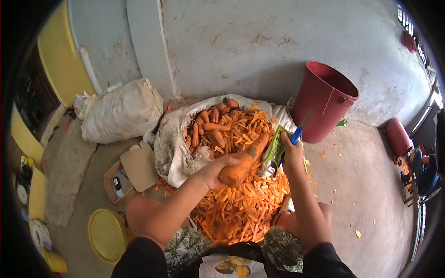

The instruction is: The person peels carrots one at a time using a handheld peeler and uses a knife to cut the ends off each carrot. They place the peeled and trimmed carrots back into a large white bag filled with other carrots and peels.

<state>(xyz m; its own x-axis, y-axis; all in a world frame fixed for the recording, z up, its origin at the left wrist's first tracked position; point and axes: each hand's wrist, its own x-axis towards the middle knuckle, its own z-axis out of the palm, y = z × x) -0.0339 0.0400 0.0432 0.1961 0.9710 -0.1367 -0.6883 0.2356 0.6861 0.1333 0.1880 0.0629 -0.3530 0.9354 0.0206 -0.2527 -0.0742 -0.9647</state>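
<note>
My left hand [216,171] is wrapped round the thick end of a large carrot [245,163], whose tapered tip points up and to the right. Fingers closed, my right hand [293,153] grips a green slotted grater-like tool [274,147] together with a blue-handled knife [296,134], its blade pointing upward. The green tool lies close beside the carrot's narrow end. Beneath both hands spreads a heap of orange carrot strips [238,211]. Just beyond, an open white woven sack [166,155] bears whole carrots [211,121] and more strips.
A tall red bin [320,104] stands by the wall at the right. To the left are a full white sack [123,111], an open cardboard box [144,167] and a yellow lidded bucket [107,235]. Part of another person [425,173] shows at the far right.
</note>
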